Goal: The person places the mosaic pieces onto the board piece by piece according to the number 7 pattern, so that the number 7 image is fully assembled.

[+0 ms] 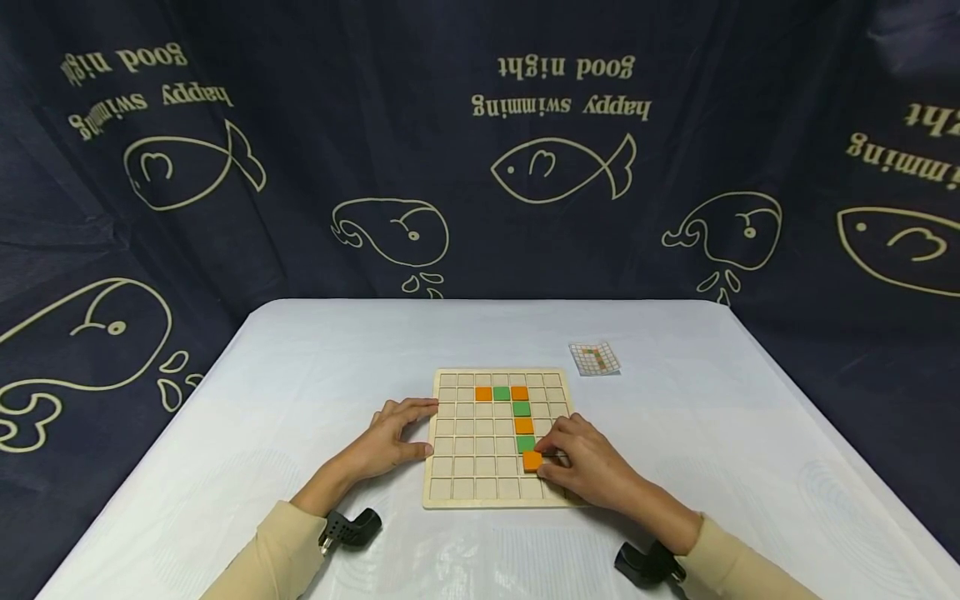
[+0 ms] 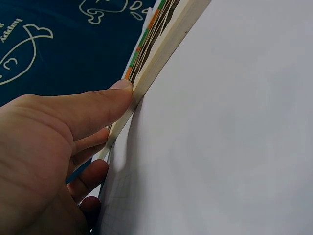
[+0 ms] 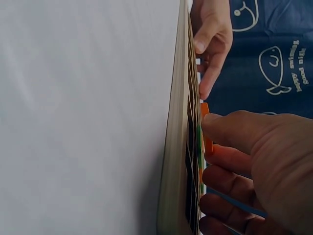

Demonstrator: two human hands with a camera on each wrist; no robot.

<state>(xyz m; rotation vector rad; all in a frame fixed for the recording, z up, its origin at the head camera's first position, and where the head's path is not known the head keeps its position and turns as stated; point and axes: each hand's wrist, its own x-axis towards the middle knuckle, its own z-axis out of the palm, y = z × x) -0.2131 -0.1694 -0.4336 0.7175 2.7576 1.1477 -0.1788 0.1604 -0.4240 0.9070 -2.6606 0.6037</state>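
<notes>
A wooden grid board [image 1: 465,492] lies on the table with square tiles set in its cells. An orange tile [image 1: 483,393], a green tile [image 1: 502,393] and another orange tile form a row near the far edge, and green and orange tiles run down from its right end. My right hand [image 1: 588,467] pinches an orange square tile [image 3: 207,128] between thumb and index finger, tilted just over the cell below the lowest green tile [image 1: 527,444]. My left hand [image 1: 382,442] rests at the board's left edge, its thumb [image 2: 110,105] and fingertips touching the rim.
A small printed pattern card [image 1: 596,359] lies on the white table [image 1: 337,333] beyond the board's far right corner. Behind the table hangs a dark blue cloth [image 1: 465,167] with fish and whale drawings.
</notes>
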